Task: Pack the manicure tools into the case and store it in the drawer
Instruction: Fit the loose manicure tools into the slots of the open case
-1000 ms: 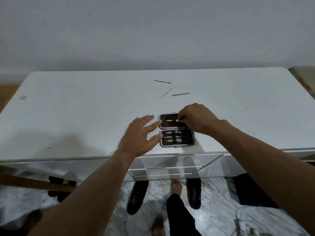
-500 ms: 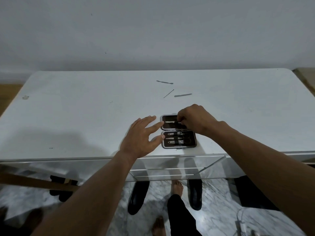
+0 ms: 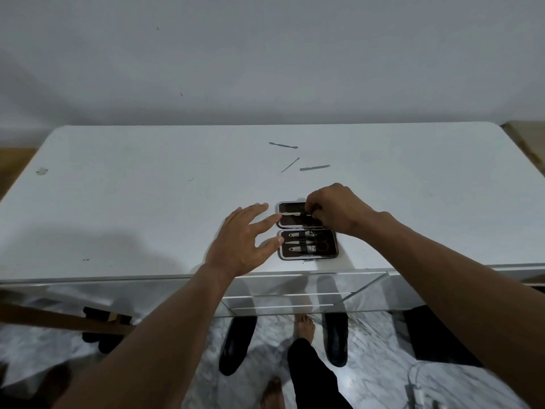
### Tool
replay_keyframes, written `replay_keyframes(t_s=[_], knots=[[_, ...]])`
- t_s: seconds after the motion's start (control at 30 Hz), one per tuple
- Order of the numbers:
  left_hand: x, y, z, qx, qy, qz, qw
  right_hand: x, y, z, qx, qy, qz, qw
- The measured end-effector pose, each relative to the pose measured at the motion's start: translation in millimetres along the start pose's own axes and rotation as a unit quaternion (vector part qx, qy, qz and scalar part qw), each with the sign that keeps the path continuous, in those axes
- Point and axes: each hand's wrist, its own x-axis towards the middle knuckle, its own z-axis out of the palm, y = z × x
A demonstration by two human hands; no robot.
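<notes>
A small dark manicure case [image 3: 330, 255] lies open near the front edge of the white table [image 3: 147, 202]. Its near half holds clippers and scissors under straps. My right hand [image 3: 336, 211] pinches a thin metal tool [image 3: 292, 214] lying across the far half of the case. My left hand [image 3: 244, 240] rests flat beside the case, fingers spread, fingertips touching its left edge. Three loose metal tools lie farther back: a cuticle pusher [image 3: 283, 145], a thin pick [image 3: 290, 165] and a nail file [image 3: 314, 167].
A mirrored drawer front [image 3: 283, 299] sits below the table's front edge, shut. The wall stands right behind the table. Dark shoes [image 3: 237, 343] and my bare feet are on the marble floor below.
Hardly anything moved. My right hand keeps working the thin tool on the far half of the case; the left hand stays against the case's left edge.
</notes>
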Motion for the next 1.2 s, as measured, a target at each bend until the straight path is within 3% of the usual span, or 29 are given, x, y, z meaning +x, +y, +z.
replay_keyframes(t_s=[0.23,0.47,0.87,1.2], knots=[[0.0,0.6,-0.1,0.004,-0.002,-0.001,1.0,6.2,4.1,-12.3,-0.005,0.031,-0.002,1.0],[1.0,-1.4,0.7,0.006,0.004,0.004,1.0,29.7,25.3,-14.1,-0.033,0.07,0.054,0.996],[3.1,-0.2,-3.2,-0.018,0.007,-0.01,1.0,93.5,37.7,-16.4,-0.073,0.065,0.071,0.993],[4.0,2.5,-5.3,-0.016,-0.002,-0.019,1.0,118.1,36.8,-34.3,-0.058,0.013,0.1,0.993]])
